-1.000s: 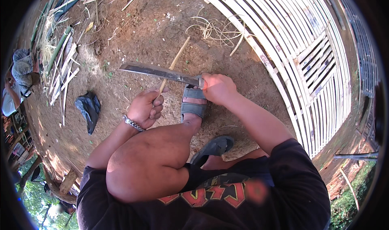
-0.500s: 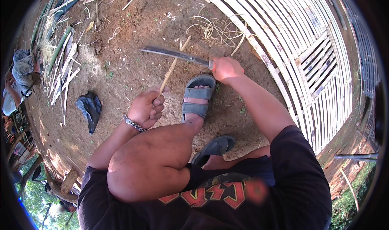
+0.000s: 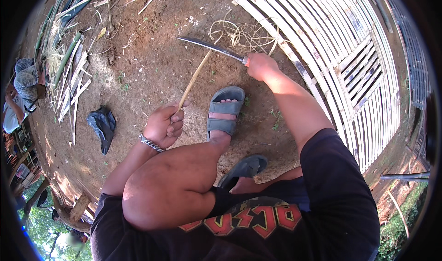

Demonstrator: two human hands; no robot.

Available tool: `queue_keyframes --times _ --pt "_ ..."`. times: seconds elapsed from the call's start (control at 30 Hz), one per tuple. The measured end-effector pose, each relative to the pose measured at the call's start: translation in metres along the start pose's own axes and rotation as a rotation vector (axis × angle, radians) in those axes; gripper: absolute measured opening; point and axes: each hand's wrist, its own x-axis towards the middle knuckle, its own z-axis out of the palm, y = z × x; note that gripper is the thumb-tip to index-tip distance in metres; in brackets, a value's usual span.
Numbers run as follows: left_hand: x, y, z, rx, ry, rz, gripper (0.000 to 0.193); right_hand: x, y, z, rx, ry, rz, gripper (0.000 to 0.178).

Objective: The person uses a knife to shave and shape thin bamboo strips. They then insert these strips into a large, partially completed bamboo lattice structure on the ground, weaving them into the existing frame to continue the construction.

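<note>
Dirt gnd | strip: L hand, juts fwd-R | knife: R hand

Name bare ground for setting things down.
Mostly bare soil lies between the pale split strips and the stick, and between the dark plastic and left hand. Crowded: around those strips, and where coiled fibres lie beside the slatted panel.

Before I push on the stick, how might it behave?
The stick is probably fairly stiff, since it runs nearly straight out from the left grip, though its slimness suggests some spring. It's likely light, being so thin. Pushed sideways at the far end, it might swivel, being held toward its near end.
</note>
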Motion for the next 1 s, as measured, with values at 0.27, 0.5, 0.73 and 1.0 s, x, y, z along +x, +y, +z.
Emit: queue_keyframes --times 0.27,0.5,0.73,1.0 --pt "-0.003 0.002 -0.004 -0.005 0.002 0.002 0.032 -0.009 -0.005 -0.007 0.005 -0.01 0.008 0.027" --pt "-0.016 0.005 -0.003 0.17 0.073 -0.01 0.032 -0.008 -0.005 0.0 -0.017 0.014 -0.005 0.025" --pt "-0.039 -0.005 -0.033 0.204 0.093 0.051 0.033 -0.005 0.008 0.005 0.003 0.061 -0.037 0.024" --pt "-0.013 -0.022 -0.025 0.294 0.09 0.071 0.033 -0.076 -0.03 0.001 0.107 -0.013 -0.055 0.021"
